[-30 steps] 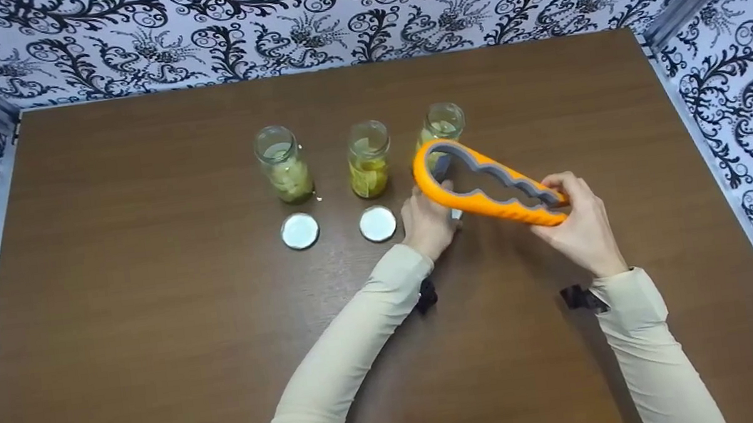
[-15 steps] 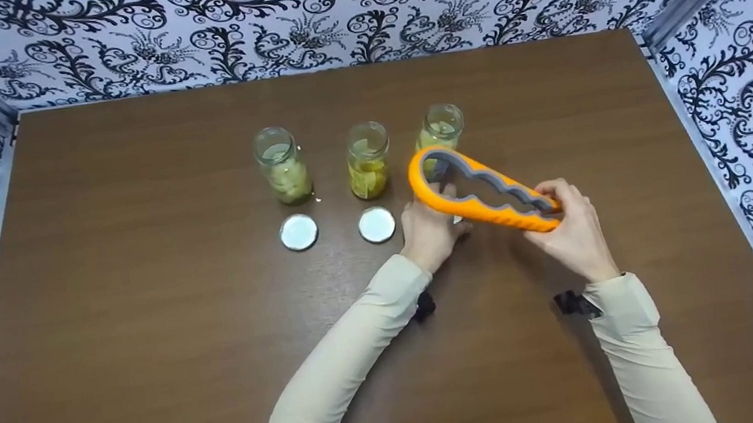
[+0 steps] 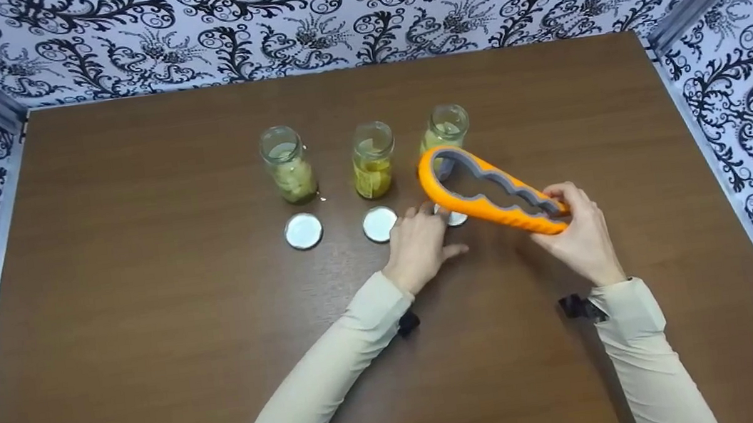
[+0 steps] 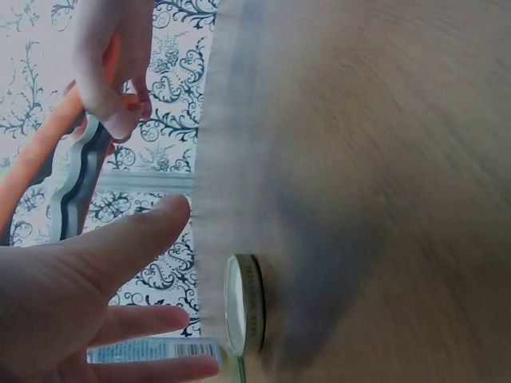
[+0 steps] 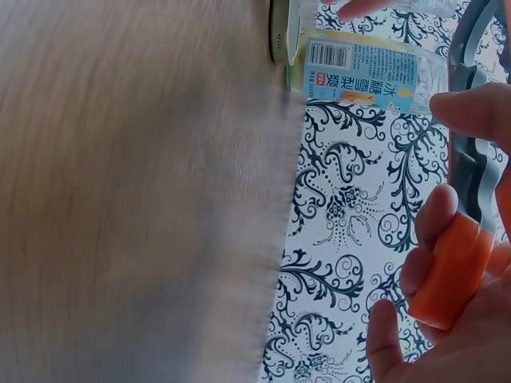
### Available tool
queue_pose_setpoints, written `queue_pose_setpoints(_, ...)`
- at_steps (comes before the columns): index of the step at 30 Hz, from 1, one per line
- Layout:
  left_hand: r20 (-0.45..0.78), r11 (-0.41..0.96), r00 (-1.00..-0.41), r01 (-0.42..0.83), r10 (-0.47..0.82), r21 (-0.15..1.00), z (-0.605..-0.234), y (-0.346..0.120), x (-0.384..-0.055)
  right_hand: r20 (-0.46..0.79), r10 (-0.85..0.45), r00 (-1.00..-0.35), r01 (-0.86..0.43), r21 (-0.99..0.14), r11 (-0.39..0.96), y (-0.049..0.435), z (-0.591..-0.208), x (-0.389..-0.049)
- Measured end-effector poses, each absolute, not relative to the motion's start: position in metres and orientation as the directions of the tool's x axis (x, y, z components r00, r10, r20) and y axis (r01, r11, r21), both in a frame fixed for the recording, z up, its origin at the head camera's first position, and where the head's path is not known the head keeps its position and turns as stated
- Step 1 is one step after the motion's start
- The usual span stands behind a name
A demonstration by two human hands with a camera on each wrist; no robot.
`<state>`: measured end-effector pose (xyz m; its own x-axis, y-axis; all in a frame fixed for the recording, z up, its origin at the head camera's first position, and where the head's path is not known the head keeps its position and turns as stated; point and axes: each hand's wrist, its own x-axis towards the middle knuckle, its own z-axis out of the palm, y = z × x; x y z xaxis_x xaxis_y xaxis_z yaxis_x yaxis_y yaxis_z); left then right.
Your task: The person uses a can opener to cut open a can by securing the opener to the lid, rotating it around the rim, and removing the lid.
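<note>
In the head view my right hand (image 3: 581, 237) grips the handle end of an orange jar opener (image 3: 484, 210) with a grey wavy inner edge, held above the table. My left hand (image 3: 417, 249) has its fingers loosely spread and holds nothing. Just beyond its fingertips a white jar lid (image 3: 456, 219) lies on the table, partly covered by the opener. The left wrist view shows this lid (image 4: 246, 305) flat, beside the extended fingers. Behind it stands an open glass jar (image 3: 449, 120), its lower part hidden by the opener; its blue label (image 5: 363, 68) shows in the right wrist view.
Two more open jars with pale yellow contents stand to the left, a middle jar (image 3: 373, 169) and a left jar (image 3: 291, 171). In front of them lie a middle lid (image 3: 379, 224) and a left lid (image 3: 303, 231). Patterned walls (image 3: 296, 27) border the brown table (image 3: 144, 305).
My left hand has let go of the right-hand lid and drawn back toward me and to the left, uncovering it on the table. The opener stays in my right hand, dipping slightly.
</note>
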<state>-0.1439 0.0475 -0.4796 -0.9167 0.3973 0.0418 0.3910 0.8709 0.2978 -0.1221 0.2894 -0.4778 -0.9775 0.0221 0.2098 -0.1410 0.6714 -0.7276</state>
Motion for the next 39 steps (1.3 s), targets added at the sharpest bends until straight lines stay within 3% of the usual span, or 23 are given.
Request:
queue_pose_setpoints(16,0.168,0.859,-0.924,0.382,0.344,0.342,-0.475,-0.005,-0.127,0.251,0.005,-0.968,-0.171,-0.673,0.720,0.306,-0.480,-0.118)
queue_pose_setpoints(25,0.180,0.822,-0.946,0.322,0.268,0.470,-0.471,-0.038,-0.127,0.249,-0.081,-0.965,-0.223,-0.617,0.755,0.315,-0.486,-0.110)
queue_pose_setpoints(32,0.249,0.807,-0.943,0.319,0.220,0.497,-0.469,-0.057,-0.126,0.213,-0.186,-0.959,-0.277,-0.565,0.777,0.314,-0.493,-0.101)
queue_pose_setpoints(39,0.209,0.807,-0.962,0.261,0.175,0.530,-0.470,-0.066,-0.123,0.222,-0.300,-0.928,-0.372,-0.491,0.788,0.300,-0.501,-0.093)
